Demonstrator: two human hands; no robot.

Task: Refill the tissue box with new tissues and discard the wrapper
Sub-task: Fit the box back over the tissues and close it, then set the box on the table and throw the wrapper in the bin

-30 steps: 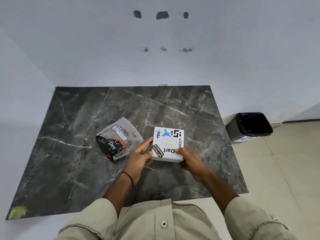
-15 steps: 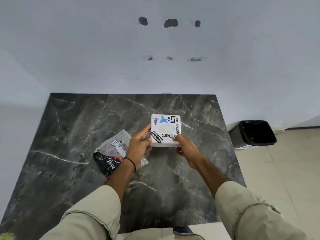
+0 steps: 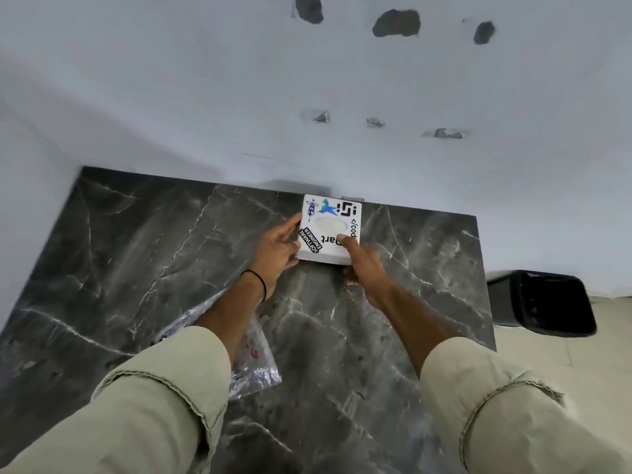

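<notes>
A white square tissue box (image 3: 329, 230) covered in stickers, with an oval slot on top, sits near the far edge of the dark marble table (image 3: 130, 268), close to the wall. My left hand (image 3: 275, 251) grips its left side. My right hand (image 3: 362, 265) holds the near right corner, thumb on the top face. A crumpled clear plastic wrapper (image 3: 254, 357) lies on the table nearer me, partly hidden under my left forearm and sleeve.
A black waste bin (image 3: 543, 304) stands on the floor just right of the table. A white wall with several patched holes rises directly behind the table. Pale floor tiles show at the right.
Both hands have carried the tissue box away from me, from the table's middle to its far edge by the wall. The wrapper stayed in place and now lies under my left forearm.
</notes>
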